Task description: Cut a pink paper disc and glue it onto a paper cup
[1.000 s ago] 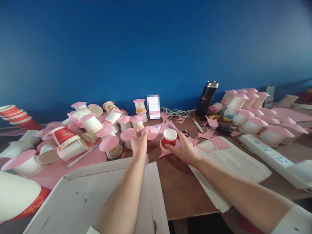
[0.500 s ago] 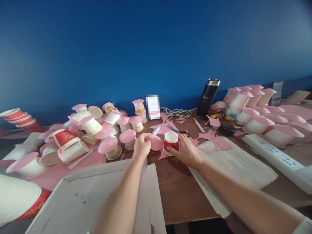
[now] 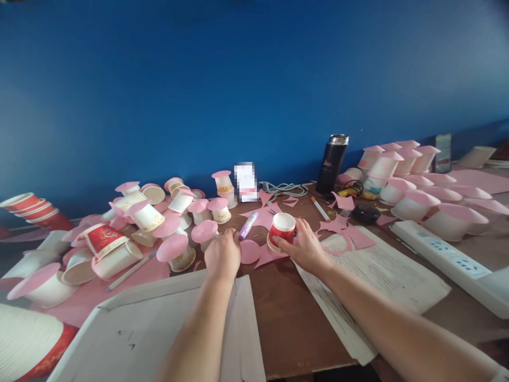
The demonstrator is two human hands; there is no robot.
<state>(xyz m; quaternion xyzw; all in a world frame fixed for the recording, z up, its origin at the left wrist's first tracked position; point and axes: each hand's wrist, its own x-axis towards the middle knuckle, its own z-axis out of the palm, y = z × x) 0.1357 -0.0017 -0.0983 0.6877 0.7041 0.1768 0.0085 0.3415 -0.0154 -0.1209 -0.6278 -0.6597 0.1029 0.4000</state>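
My right hand [image 3: 308,246] is closed around a small red paper cup [image 3: 283,229], its white-rimmed end upward and slightly tilted. The thumb lies across the cup's near side. Just left of it, a round pink paper disc [image 3: 251,252] lies flat on the table. My left hand [image 3: 223,253] rests beside the disc, knuckles up and fingers curled under; whatever they may hold is hidden. A purple-and-white glue stick [image 3: 248,225] lies on pink paper beyond the left hand's fingers. Scissors [image 3: 272,211] show partly behind the cup.
Several paper cups with pink discs [image 3: 175,248] crowd the left, and more [image 3: 455,212] stand at right. A white box lid [image 3: 159,323] lies under my left forearm, printed sheets [image 3: 397,270] under my right. A power strip [image 3: 449,260] and black flask [image 3: 333,165] are at right.
My left hand has let go of the pink disc and shifted slightly left and down, fingers now turned under. The right hand still holds the cup, which is tilted a little more.
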